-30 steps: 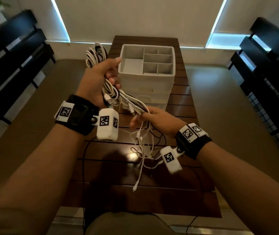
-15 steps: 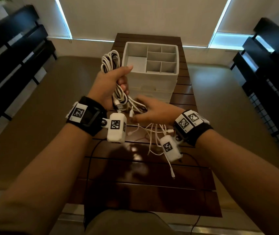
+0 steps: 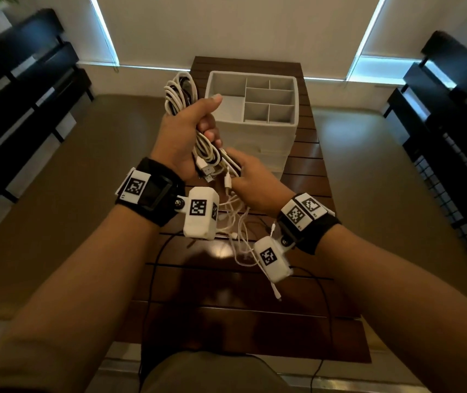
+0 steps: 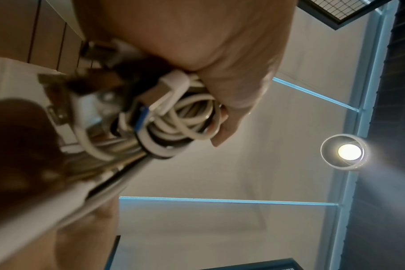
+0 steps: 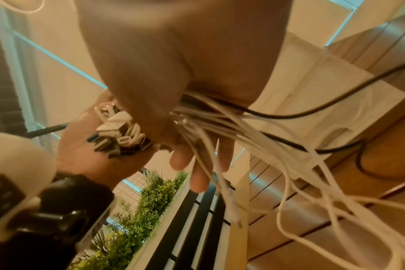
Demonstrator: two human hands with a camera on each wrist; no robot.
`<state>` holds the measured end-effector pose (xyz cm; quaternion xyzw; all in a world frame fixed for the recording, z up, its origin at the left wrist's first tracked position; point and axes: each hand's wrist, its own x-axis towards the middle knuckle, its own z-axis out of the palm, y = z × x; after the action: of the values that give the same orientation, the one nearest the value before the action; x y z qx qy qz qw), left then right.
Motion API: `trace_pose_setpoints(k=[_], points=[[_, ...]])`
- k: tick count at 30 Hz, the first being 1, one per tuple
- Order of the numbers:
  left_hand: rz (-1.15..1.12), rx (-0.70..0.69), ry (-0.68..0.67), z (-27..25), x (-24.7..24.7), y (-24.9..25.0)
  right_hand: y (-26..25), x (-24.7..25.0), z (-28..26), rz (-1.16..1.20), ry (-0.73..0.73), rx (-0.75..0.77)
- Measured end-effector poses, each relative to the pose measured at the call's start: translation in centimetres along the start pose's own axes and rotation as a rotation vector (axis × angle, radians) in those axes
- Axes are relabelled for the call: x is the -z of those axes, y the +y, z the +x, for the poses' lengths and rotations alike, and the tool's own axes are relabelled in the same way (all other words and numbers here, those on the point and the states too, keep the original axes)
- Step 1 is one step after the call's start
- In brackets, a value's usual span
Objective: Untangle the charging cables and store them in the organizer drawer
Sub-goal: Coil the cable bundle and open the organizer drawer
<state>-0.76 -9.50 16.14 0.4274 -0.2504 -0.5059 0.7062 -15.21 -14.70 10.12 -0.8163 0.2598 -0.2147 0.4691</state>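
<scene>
My left hand [image 3: 189, 131] grips a bundle of white charging cables [image 3: 179, 92], its loops standing above the fist and the USB plugs [image 3: 206, 171] sticking out below. In the left wrist view the curled fingers [image 4: 220, 64] wrap the coiled cables [image 4: 187, 117]. My right hand [image 3: 255, 182] sits just below the left and holds the loose strands [image 3: 238, 231] that hang toward the table. In the right wrist view those strands [image 5: 243, 127] run under its thumb and across its fingers [image 5: 197, 164]. The white organizer [image 3: 255, 131], with open top compartments and drawers below, stands behind the hands.
The dark slatted wooden table [image 3: 255, 321] is narrow, with brown floor on both sides. Black benches stand at the left [image 3: 14, 109] and right [image 3: 453, 123]. A thin black wire [image 3: 152, 279] lies on the table near me. A green hedge planter [image 5: 146, 210] shows beyond.
My right hand has moved up and left until it sits right under the left fist. The left hand shifted right, in front of the organizer. The hanging strands rose with them.
</scene>
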Motion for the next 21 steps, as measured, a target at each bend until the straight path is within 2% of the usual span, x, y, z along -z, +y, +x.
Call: trace_pose_setpoints(k=[4, 7, 10, 13, 15, 19, 21], points=[[0.096, -0.006, 0.012, 0.2, 0.9, 0.5, 0.0, 1.2, -1.2, 0.010, -0.164, -0.089], [0.173, -0.014, 0.012, 0.3, 1.7, 0.9, -0.6, 1.9, -2.5, 0.068, -0.270, -0.084], [0.244, -0.011, 0.017, 0.2, 2.2, 1.1, -1.0, 2.4, -2.9, 0.092, -0.344, -0.085], [0.256, 0.001, 0.040, 0.2, 2.7, 1.4, -0.9, 2.9, -2.9, 0.088, -0.390, -0.155], [0.283, -0.010, 0.049, 0.2, 2.8, 1.6, -1.0, 3.1, -2.7, -0.043, -0.430, -0.205], [0.406, 0.011, 0.026, 0.2, 2.6, 1.1, -2.8, 2.5, -0.8, -0.661, -0.613, -0.167], [0.473, 0.012, 0.017, 0.2, 2.2, 0.8, -4.1, 2.4, 0.1, -0.900, -0.640, -0.154]])
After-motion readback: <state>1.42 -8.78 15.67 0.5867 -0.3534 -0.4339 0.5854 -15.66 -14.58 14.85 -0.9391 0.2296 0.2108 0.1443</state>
